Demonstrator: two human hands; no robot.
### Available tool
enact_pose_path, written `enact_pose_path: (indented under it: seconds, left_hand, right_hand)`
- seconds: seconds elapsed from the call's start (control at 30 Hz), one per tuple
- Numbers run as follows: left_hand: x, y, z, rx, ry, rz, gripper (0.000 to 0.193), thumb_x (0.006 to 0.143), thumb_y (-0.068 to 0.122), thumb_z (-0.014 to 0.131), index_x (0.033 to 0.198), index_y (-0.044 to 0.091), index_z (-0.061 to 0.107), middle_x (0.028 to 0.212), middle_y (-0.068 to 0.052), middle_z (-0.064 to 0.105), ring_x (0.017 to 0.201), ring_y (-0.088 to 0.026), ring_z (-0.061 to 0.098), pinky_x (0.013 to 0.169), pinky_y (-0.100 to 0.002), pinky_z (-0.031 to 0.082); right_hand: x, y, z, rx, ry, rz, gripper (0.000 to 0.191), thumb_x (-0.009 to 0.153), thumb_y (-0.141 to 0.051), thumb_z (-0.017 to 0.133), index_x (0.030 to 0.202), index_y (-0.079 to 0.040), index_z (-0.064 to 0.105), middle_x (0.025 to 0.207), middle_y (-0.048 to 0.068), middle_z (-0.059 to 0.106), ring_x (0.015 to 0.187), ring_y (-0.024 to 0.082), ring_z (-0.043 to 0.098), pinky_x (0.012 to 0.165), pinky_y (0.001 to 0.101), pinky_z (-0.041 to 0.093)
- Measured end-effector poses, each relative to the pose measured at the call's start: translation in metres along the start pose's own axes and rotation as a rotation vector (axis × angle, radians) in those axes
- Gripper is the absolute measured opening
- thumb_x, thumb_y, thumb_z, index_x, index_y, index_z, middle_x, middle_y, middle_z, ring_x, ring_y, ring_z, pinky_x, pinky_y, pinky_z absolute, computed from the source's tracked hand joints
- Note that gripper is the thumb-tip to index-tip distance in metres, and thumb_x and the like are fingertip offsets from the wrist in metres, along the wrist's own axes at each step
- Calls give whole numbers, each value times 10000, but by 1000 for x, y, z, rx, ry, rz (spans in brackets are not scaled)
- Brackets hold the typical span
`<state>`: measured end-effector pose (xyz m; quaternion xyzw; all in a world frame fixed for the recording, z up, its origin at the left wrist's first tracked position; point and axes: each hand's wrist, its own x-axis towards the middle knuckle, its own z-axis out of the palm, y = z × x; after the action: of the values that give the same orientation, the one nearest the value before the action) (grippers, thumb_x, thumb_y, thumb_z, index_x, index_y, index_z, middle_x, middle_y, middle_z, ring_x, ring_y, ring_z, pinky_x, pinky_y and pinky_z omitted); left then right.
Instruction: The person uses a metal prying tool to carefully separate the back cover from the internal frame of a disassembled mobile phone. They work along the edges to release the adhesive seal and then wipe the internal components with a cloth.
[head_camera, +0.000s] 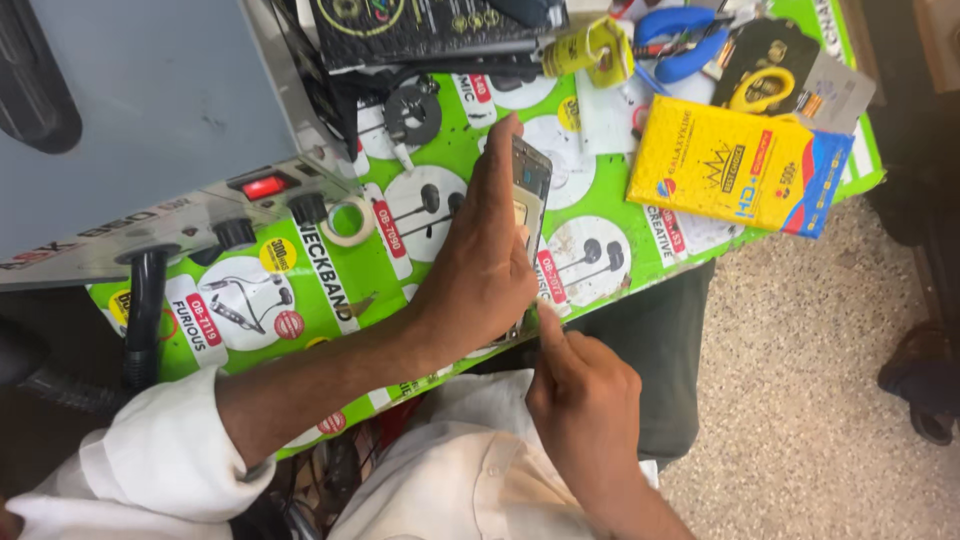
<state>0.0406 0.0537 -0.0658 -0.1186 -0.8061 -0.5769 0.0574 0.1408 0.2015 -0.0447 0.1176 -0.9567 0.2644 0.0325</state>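
Note:
My left hand (482, 262) grips an opened phone frame (530, 180), holding it on edge above the green printed table cover (330, 275), with the index finger stretched up along its side. My right hand (580, 390) is below it, and its index fingertip touches the frame's lower end. Both sleeves are white. The inside of the frame shows metal and small parts. Most of its lower half is hidden behind my left hand.
A grey machine (150, 120) with a red switch and black knobs stands at the left, a tape roll (348, 220) beside it. A yellow box (735, 165), blue-handled pliers (685, 40), a yellow bottle (590, 50) and a black disc (412, 112) lie farther back. Speckled floor at the right.

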Motion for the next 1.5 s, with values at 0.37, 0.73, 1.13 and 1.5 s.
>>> enact_pose_path:
  seconds: [0.37,0.73,1.13,1.5]
  left_hand:
    - [-3,4,0,3,11,31,852,911,-170,495,1624,-52,45,1671,-337,223,1604,-474,246,1336,-488,267]
    - [1,-3,-2,-23,27,23,836,923,-162,489,1624,-24,55,1668,-315,228,1612,-439,242,1354,-459,257]
    - [24,-28,-15,-831,36,50,865,868,-231,507,1586,150,209,1493,-107,451,1392,-212,465,1191,-298,364]
    - [39,-36,-20,-861,-84,-93,307,1072,48,573,1373,35,519,1304,-111,684,1079,-181,718,927,-368,656]
  right_hand:
    - [-3,-3,-7,7,-19,25,497,748,78,676,1230,-38,720,628,103,504,535,258,550,520,416,449]
    - [-3,0,-1,320,41,223,277,909,39,700,1181,2,736,623,97,502,512,116,418,486,280,383]
    - [16,18,8,324,61,164,371,956,84,659,1319,13,686,641,72,415,595,65,384,532,248,351]
    - [20,31,14,400,168,39,253,1039,65,656,1288,20,661,938,129,693,801,118,610,714,289,492]
